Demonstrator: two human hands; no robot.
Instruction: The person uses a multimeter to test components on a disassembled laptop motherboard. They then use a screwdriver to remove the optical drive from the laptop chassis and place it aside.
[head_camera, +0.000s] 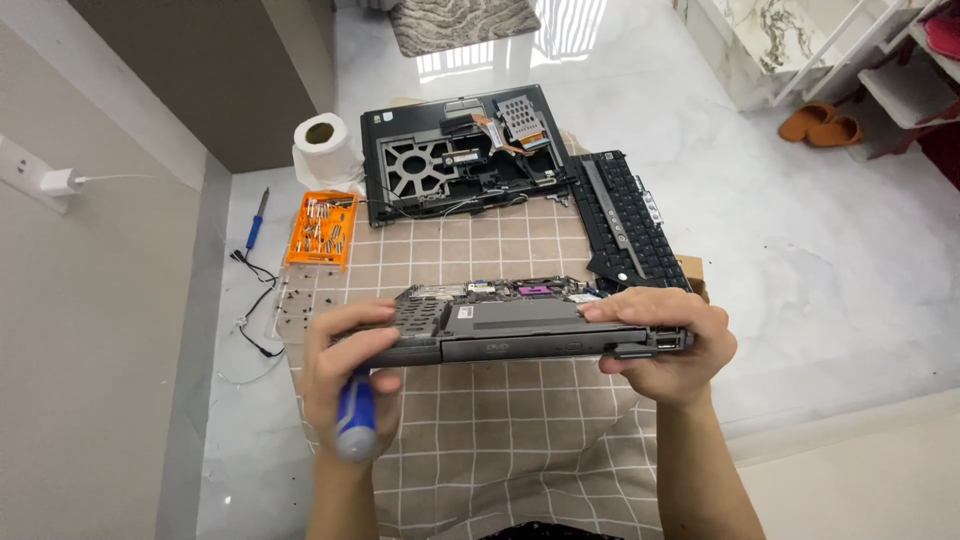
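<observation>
**Grey laptop base held in both hands above a checked cloth**

Grey-black plastic laptop base (520, 325), lid and keyboard removed, circuit board and purple chip exposed on top; held edge-on and roughly level above the middle of the checked cloth (500, 420), its drive slot and ports facing the camera.

1. Wall charger (58, 182), white, plugged in at far left, cable trailing right.
2. Soldering iron (257, 218), blue handle, on the floor beyond the cloth's left edge, black lead coiled beside it.
3. Orange tray (320, 230) of small parts at the cloth's far left corner; clear lid with loose screws just below it.
4. Paper roll (322, 145), white, behind the tray.
5. Left hand (345, 365), closed around the base's left end, a blue-handled screwdriver (355, 420) pinned in the same grip; its tip is hidden.
6. Laptop cover panel (465, 150), black, inner side up, across the cloth's far edge.
7. Right hand (665, 350), clamped on the base's right end, thumb on top.
8. Keyboard (625, 215), black, overhanging the cloth's far right corner.

Open floor lies right of the cloth. Cloth's near edge is cut off.
</observation>
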